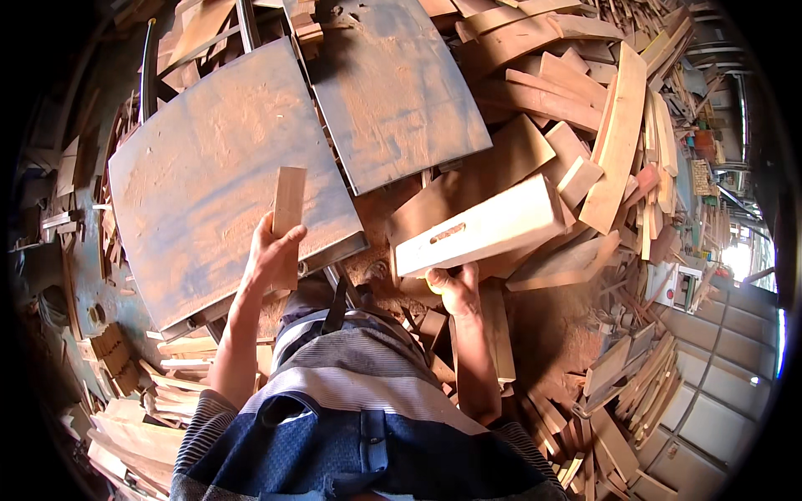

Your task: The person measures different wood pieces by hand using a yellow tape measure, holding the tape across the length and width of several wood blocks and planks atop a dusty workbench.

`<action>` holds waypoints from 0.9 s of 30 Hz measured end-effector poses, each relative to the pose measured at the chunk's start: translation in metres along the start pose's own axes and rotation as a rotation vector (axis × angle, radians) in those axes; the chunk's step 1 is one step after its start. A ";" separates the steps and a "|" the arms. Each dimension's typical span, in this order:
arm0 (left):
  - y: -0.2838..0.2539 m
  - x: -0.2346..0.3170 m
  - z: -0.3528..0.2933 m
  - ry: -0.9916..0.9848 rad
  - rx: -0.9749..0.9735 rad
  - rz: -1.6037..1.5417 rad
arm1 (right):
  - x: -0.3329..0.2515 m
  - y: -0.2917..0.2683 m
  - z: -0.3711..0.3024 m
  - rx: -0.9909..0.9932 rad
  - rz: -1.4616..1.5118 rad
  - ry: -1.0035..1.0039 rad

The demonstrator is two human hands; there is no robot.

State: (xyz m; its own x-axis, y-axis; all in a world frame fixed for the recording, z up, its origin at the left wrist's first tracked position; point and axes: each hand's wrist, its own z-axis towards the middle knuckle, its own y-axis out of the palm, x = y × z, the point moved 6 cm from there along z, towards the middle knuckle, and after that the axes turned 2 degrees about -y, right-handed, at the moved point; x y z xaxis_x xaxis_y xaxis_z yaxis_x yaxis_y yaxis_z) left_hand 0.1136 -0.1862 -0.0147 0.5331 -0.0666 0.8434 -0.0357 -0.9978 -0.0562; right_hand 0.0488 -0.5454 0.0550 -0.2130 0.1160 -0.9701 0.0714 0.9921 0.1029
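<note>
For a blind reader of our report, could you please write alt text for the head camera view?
A person's left hand grips a narrow brown wood strip over a dusty grey tabletop, while the right hand holds a pale, slotted wooden block. Cut wood lies heaped on both sides.

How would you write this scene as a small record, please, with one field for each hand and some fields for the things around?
Left hand: grips a narrow wood strip
Right hand: holds a pale wooden block from below
Block detail: elongated slot in one face
Surfaces: left metal tabletop and right metal tabletop, both dusty, narrow gap between
Surroundings: piled boards at right; loose wood pieces at lower left
</note>
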 end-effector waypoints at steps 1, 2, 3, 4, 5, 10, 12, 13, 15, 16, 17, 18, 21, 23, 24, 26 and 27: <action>-0.005 -0.005 -0.003 -0.012 0.020 -0.022 | 0.001 0.005 -0.003 -0.023 0.104 0.054; -0.006 -0.010 -0.005 -0.051 -0.014 -0.096 | 0.000 0.010 -0.005 -0.041 0.206 0.110; -0.006 -0.007 -0.009 -0.088 -0.047 -0.170 | 0.003 0.010 -0.006 -0.042 0.234 0.117; -0.004 -0.005 -0.015 -0.122 -0.061 -0.237 | 0.009 0.008 -0.008 -0.045 0.261 0.124; 0.001 -0.003 -0.021 -0.155 -0.075 -0.305 | 0.014 0.007 -0.009 -0.048 0.287 0.132; 0.018 -0.002 -0.033 -0.079 -0.168 -0.463 | 0.024 0.021 -0.012 -0.136 0.356 0.186; 0.027 -0.003 -0.035 -0.061 -0.178 -0.550 | 0.026 0.031 -0.013 -0.156 0.417 0.219; 0.031 -0.005 -0.033 -0.050 -0.182 -0.593 | 0.027 0.036 -0.013 -0.167 0.447 0.236; 0.047 -0.017 -0.030 -0.153 -0.273 -0.750 | 0.028 0.043 -0.013 -0.195 0.454 0.251; 0.054 -0.006 -0.034 -0.141 -0.273 -0.741 | 0.028 0.046 -0.014 -0.189 0.440 0.258; 0.061 0.005 -0.038 -0.130 -0.273 -0.731 | 0.029 0.050 -0.014 -0.184 0.426 0.264; 0.067 0.009 -0.040 -0.117 -0.311 -0.725 | 0.027 0.055 -0.013 -0.186 0.385 0.280; 0.080 0.012 -0.039 -0.041 -0.394 -0.661 | 0.020 0.065 -0.012 -0.215 0.266 0.298; 0.084 0.013 -0.041 -0.025 -0.467 -0.645 | 0.016 0.072 -0.013 -0.233 0.235 0.304; 0.087 0.018 -0.044 -0.059 -0.503 -0.671 | 0.016 0.072 -0.013 -0.239 0.222 0.298; 0.089 0.014 -0.044 -0.102 -0.446 -0.690 | 0.019 0.067 -0.012 -0.237 0.187 0.281; 0.087 0.014 -0.045 -0.136 -0.427 -0.708 | 0.019 0.067 -0.013 -0.232 0.192 0.279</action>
State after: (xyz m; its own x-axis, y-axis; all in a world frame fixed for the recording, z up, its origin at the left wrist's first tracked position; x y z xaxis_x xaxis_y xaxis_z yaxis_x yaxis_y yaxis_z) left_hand 0.0798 -0.2743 0.0160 0.6462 0.5488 0.5304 0.0432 -0.7201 0.6925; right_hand 0.0370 -0.4762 0.0463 -0.4761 0.2766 -0.8348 -0.0797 0.9318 0.3542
